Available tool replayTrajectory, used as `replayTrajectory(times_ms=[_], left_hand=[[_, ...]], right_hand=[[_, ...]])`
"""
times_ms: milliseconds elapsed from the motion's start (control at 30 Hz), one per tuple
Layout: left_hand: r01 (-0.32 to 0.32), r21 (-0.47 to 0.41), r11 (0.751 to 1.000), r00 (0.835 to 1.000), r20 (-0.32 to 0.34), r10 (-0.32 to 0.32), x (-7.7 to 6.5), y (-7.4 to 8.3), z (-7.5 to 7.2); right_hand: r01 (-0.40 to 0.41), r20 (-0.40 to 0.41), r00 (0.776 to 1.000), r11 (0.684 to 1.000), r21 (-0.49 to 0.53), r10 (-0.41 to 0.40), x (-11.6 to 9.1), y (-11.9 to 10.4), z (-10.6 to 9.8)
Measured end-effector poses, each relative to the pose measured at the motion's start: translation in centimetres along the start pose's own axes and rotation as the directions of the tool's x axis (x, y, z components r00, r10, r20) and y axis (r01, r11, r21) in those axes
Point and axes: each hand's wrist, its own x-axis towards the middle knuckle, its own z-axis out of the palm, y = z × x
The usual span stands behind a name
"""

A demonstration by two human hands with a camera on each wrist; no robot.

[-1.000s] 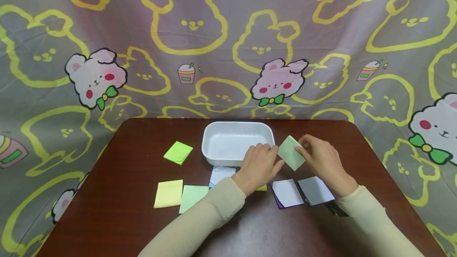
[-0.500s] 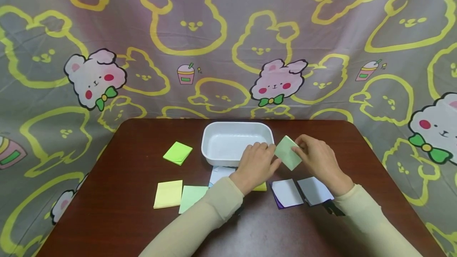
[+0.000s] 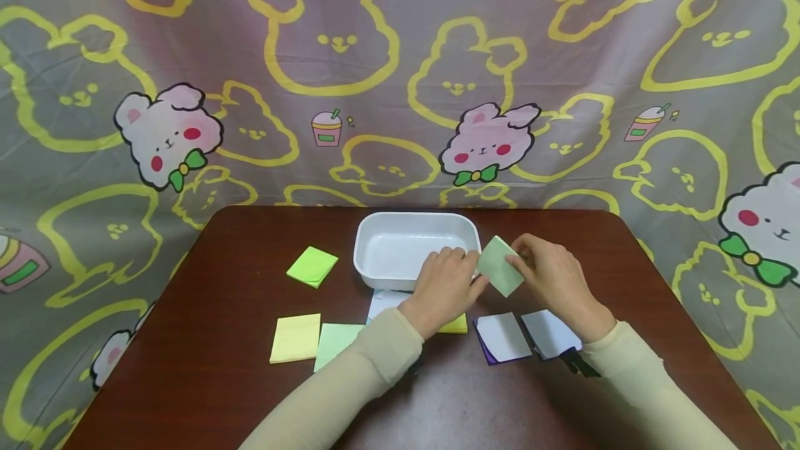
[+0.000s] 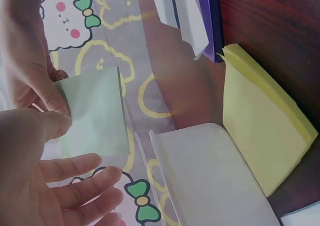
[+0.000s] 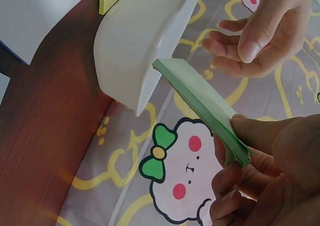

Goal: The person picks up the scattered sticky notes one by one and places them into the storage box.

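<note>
My right hand (image 3: 553,276) pinches a pale green sticky note pad (image 3: 498,268) at its edge, holding it up beside the right end of a white tray (image 3: 370,273). In the right wrist view, the pad (image 5: 200,99) shows edge-on, with layered green sheets fanned a little near the thumb (image 5: 260,131). My left hand (image 3: 440,287) hovers over the tray's near right corner. Its fingers (image 4: 85,191) are spread and loosely bent, with the thumb (image 4: 55,126) overlapping the pad in the left wrist view. The right wrist view shows a gap between this left hand (image 5: 265,41) and the pad.
A bright green pad (image 3: 312,267) lies left of the tray. Nearer are a pale yellow pad (image 3: 295,339), a light green pad (image 3: 337,342), a white pad (image 3: 384,303) and a yellow pad (image 3: 456,326). White-topped pads (image 3: 503,337) lie front right, beside a small black object (image 3: 581,363).
My right hand has carried the pale green pad slightly left, closer to the tray and to my left hand. The left hand has shifted slightly left and down. The pads on the table stay put.
</note>
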Motion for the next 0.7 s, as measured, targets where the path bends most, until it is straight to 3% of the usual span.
replayTrajectory(times_ms=[367, 700], left_hand=[[0.015, -0.01, 1.0, 0.999, 0.049, -0.014, 0.14, -0.41, -0.13], [0.024, -0.008, 1.0, 0.998, 0.055, -0.023, -0.03, -0.79, -0.21]], right_hand=[[0.01, 0.004, 1.0, 1.0, 0.002, -0.01, 0.29, -0.29, 0.34], [0.006, 0.011, 1.0, 1.0, 0.009, -0.007, 0.65, -0.57, 0.58]])
